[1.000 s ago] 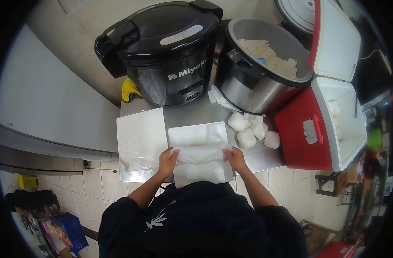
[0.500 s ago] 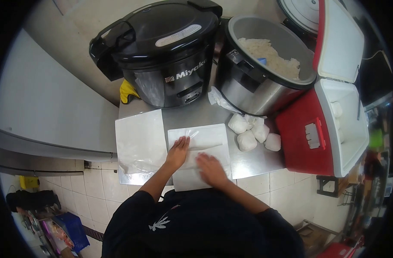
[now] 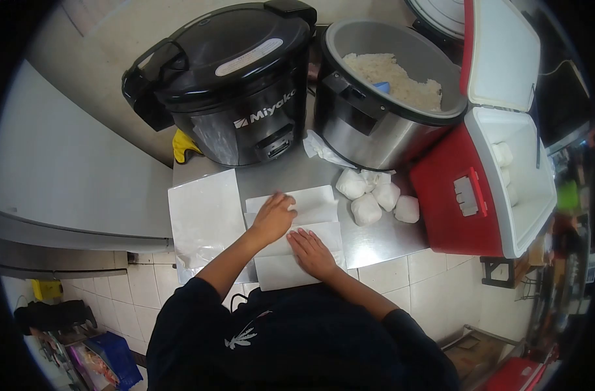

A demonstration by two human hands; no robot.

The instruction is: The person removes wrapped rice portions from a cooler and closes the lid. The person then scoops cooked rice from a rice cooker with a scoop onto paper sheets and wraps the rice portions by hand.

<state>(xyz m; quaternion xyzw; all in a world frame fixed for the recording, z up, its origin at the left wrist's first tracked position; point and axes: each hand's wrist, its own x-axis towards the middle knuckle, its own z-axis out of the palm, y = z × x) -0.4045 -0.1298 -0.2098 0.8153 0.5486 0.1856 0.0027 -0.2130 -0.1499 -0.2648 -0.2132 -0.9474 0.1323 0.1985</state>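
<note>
I read "Miyako" on the closed black rice cooker (image 3: 229, 85); beside it stands one open cooker (image 3: 385, 91) holding rice. In front of the Miyako cooker, on the desk (image 3: 376, 238), both my hands lie flat, fingers spread, on the white paper sheet (image 3: 310, 205): left hand (image 3: 273, 218), right hand (image 3: 312, 253). I count four wrapped bundles (image 3: 376, 195) right of the sheet.

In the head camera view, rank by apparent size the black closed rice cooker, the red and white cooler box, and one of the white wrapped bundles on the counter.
1. Black closed rice cooker and red and white cooler box: they look close in size, so I won't rank them.
2. White wrapped bundle: clearly smallest.
</note>
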